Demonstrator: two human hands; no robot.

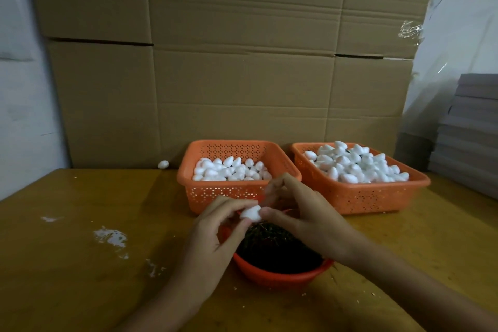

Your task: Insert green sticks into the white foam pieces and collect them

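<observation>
My left hand (215, 234) pinches a white egg-shaped foam piece (250, 213) between thumb and fingers, just above a round red bowl (280, 276) heaped with dark green sticks (272, 245). My right hand (301, 213) meets it from the right, thumb against the foam and fingers curled above; whether it holds a stick is hidden. Behind them stand two orange baskets of foam pieces: the left basket (215, 194) is partly filled, the right basket (377, 197) is heaped high.
One loose foam piece (163, 164) lies by the cardboard boxes (242, 75) that wall off the table's back. White smears (111, 237) mark the wooden table (80, 264) on the left. A stack of grey sheets (471, 132) stands at the right.
</observation>
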